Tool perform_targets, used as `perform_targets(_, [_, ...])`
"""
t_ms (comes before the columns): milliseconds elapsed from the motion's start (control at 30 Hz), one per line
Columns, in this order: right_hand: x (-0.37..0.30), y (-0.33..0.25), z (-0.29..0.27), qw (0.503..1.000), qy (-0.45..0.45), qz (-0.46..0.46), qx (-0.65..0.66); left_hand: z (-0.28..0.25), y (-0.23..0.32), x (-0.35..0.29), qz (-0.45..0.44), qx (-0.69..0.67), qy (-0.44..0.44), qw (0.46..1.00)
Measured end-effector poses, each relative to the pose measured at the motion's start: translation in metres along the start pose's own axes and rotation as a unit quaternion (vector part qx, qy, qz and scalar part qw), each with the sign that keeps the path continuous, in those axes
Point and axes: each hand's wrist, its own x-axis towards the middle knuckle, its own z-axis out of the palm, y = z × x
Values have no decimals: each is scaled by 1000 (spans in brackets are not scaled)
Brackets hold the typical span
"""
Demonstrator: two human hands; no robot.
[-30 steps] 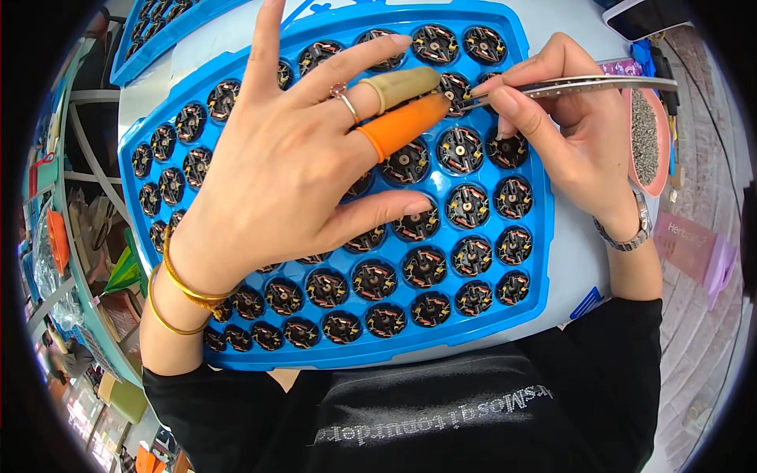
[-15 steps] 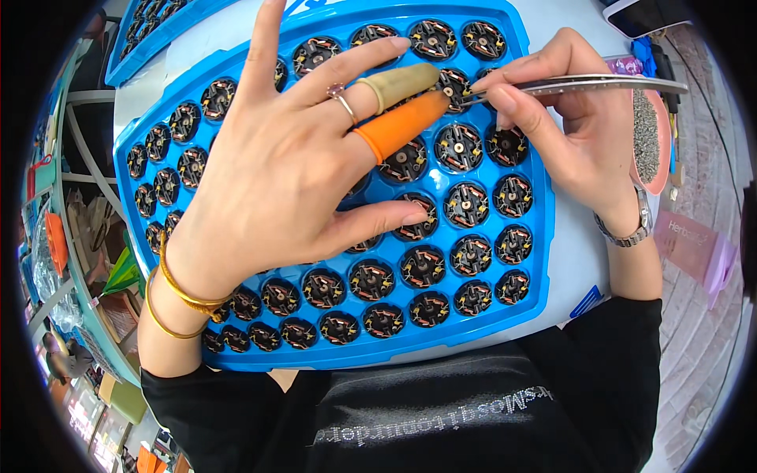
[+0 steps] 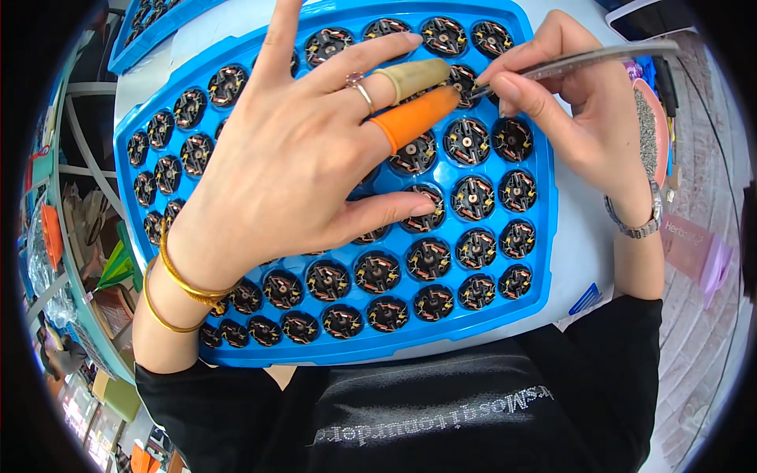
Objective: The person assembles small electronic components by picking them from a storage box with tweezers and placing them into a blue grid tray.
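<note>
A blue moulded tray (image 3: 505, 311) holds rows of round black parts (image 3: 467, 142) with small copper-coloured and yellow pieces and a central ring. My left hand (image 3: 303, 162) spreads over the tray, its thumb resting at one part. Its index finger wears an orange finger cot (image 3: 414, 122), the middle one a beige finger cot (image 3: 418, 79). These two fingertips are at one round part (image 3: 464, 79) near the far right, partly covering it. My right hand (image 3: 572, 110) pinches metal tweezers (image 3: 599, 57), whose tips reach that same part. Whether the tips grip anything is too small to tell.
Another blue tray (image 3: 134, 47) with similar parts stands at the far left. On the right is a pink dish (image 3: 661, 130) of grey granules, near a dark-screened device (image 3: 650, 20). A translucent pink-purple bag (image 3: 694, 248) lies farther right. Shelving with assorted items lines the left.
The rear end of the tweezers has risen, so they slant more steeply, tips still at the same part. The whole view has shifted slightly. My left hand keeps its pose over the tray.
</note>
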Motion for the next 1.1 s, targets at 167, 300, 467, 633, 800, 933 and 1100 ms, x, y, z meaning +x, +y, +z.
perform_targets(167, [47, 47, 14, 866, -60, -373, 327, 0, -3, 0, -6, 1, 4, 1000])
perform_targets(300, [25, 5, 2, 936, -59, -169, 304, 3, -6, -7, -19, 1, -1, 1000])
perform_targets(467, [0, 6, -3, 993, -11, 20, 119, 3, -4, -4, -20, 3, -1, 1000])
perform_targets(633, [-4, 7, -3, 989, 14, 32, 144, 4, -5, -4, -20, 2, 1, 1000])
perform_targets(800, [-6, 2, -2, 992, 29, 24, 118, 4, -4, -3, -20, 3, -1, 1000])
perform_targets(933, [-9, -6, 1, 997, 30, 49, 56, 5, -2, -5, -18, 2, -3, 1000])
perform_targets(1100, [-1, 0, -3, 995, -5, 36, 93, 7, -2, -10, -11, -2, -3, 1000])
